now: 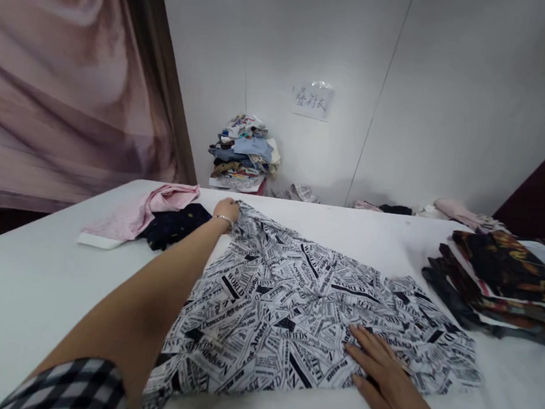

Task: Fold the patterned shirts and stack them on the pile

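A black-and-white shirt (pixel 284 311) with a newspaper print lies spread over the white table, wrinkled toward its far left part. At that far left corner my left hand (pixel 226 211), with a bracelet at the wrist, has its fingers closed on the shirt's fabric. My right hand (pixel 381 374) rests flat on the shirt near its front edge, fingers stretched out. One sleeve of the shirt reaches out to the right, beyond my right hand. My left forearm covers part of the shirt's left side.
Left of the shirt lie a pink garment (pixel 140 216) and a dark navy one (pixel 176 223). A folded clothes stack (pixel 514 284) stands on the table's right side. Behind the white table (pixel 19 307) are a tall clothes pile (pixel 243 152) and a wall with a paper sign (pixel 312 100).
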Motion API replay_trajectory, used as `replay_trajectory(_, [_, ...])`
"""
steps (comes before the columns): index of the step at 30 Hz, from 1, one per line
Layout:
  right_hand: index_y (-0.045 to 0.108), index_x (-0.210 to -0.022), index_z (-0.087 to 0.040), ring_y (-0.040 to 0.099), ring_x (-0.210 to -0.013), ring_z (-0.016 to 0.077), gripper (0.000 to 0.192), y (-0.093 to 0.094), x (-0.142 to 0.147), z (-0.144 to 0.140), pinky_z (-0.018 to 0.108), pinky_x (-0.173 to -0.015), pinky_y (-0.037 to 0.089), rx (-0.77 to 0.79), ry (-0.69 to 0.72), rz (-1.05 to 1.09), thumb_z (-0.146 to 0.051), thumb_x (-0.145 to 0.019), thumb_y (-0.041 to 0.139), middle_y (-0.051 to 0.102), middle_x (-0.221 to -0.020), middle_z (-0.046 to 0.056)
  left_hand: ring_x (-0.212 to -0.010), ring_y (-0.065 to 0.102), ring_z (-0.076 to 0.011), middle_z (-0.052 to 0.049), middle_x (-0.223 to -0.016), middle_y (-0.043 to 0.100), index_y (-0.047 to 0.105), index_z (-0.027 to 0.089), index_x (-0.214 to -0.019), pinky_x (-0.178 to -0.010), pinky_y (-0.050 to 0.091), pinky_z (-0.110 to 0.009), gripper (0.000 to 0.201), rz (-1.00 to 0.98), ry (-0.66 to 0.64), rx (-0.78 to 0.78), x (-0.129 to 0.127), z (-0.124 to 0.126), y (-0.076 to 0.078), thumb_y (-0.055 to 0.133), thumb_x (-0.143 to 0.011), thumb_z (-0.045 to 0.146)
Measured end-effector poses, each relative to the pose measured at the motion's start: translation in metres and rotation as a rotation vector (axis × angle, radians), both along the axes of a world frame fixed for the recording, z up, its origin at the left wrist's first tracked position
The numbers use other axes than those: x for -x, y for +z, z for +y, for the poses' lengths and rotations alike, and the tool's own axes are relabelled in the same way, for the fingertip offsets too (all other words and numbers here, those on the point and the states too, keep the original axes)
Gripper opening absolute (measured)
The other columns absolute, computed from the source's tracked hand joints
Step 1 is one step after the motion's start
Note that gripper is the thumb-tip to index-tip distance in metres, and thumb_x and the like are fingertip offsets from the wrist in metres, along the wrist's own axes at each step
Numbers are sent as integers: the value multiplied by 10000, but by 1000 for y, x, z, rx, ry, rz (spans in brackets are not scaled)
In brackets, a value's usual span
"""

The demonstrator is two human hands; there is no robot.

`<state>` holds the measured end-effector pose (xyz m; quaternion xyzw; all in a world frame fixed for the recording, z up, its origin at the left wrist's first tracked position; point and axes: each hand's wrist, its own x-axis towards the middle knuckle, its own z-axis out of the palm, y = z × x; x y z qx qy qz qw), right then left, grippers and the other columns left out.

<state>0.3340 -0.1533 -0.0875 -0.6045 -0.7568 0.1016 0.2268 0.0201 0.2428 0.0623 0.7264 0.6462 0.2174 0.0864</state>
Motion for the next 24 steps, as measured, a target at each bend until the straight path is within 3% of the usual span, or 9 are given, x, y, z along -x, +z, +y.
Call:
replay_trajectory(3, [552, -1341, -428, 294, -1431, 300, 439, 17, -8, 7, 584, -1110, 349, 39, -34, 131, -401, -903, 558, 379, -1530, 18, -1005, 633, -269, -194, -1111, 695, 682, 102, -1049, -780, 448, -312, 358, -31, 35, -68, 5, -2, 26, 411, -892, 275])
replay_trajectory(5, [600, -1302, -378, 290, -1439, 290, 397, 33, -18, 27, 552, -1107, 369, 2, -120, 216, -423, -912, 541, 383, -1534, 27, -1025, 623, -248, -152, -1121, 703, 685, 122, -1048, -806, 444, -293, 361, -51, 17, -105, 4, -8, 40, 417, -901, 314])
replay_trajectory(9, [670, -1211, -261, 467, -1340, 298, 369, 59, -48, 100, 532, -1101, 382, -86, -322, 275, -379, -872, 586, 538, -1417, 98, -1007, 625, -218, -104, -1106, 719, 692, 123, -1039, -816, 432, -277, 349, -109, -85, -201, -6, -25, 64, 458, -890, 335])
replay_trajectory(12, [655, -1233, -207, 500, -1304, 325, 459, 63, -66, 158, 536, -1110, 360, 36, -431, 268, -280, -780, 674, 583, -1361, 133, -1021, 609, -194, -43, -1111, 708, 679, 96, -1072, -831, 402, -264, 460, -124, -209, -255, -11, -36, 79, 368, -920, 399])
replay_trajectory(15, [599, -1304, -143, 503, -1288, 371, 625, 57, -69, 199, 558, -1107, 343, 151, -466, 304, -237, -702, 737, 579, -1351, 182, -1017, 598, -189, -53, -1092, 700, 667, 71, -1071, -846, 387, -284, 490, -148, -302, -337, -15, -39, 92, 346, -936, 416])
replay_trajectory(19, [418, -1459, -147, 545, -1251, 335, 804, 60, -46, 230, 519, -1056, 416, 210, -351, 441, -351, -744, 725, 538, -1390, 205, -933, 607, -185, -76, -941, 705, 677, 88, -940, -823, 407, -290, 307, -222, -284, -391, -37, -34, 108, 442, -915, 283])
replay_trajectory(22, [288, -1517, -253, 482, -1316, 297, 920, 86, -8, 250, 509, -1051, 421, 163, -87, 724, -452, -740, 739, 481, -1459, 150, -841, 586, -164, -36, -793, 664, 651, 101, -808, -793, 415, -289, 284, -267, -388, -395, -76, -39, 115, 445, -910, 268])
replay_trajectory(24, [388, -1459, -273, 503, -1289, 278, 884, 111, 19, 263, 489, -1058, 420, 68, 67, 863, -445, -690, 787, 548, -1403, 107, -779, 565, -150, -20, -731, 644, 636, 125, -753, -772, 424, -287, 267, -298, -552, -397, -109, -49, 116, 477, -897, 284])
